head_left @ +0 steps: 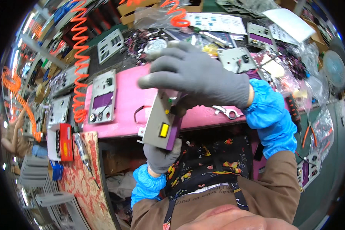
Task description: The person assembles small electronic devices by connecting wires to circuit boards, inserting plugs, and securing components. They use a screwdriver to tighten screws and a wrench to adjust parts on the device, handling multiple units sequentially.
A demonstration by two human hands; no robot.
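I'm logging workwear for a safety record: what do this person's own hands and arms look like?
The left hand and right hand wear grey gloves. Beyond each glove comes a bright blue, puffy sleeve cover, gathered at its end, with brown sleeves showing above. I see no cables or markings on the gloves or covers.

The gloved left hand grips the lower end of a grey-and-purple box; the gloved right hand spreads its fingers above. A grey panel lies on the pink table.
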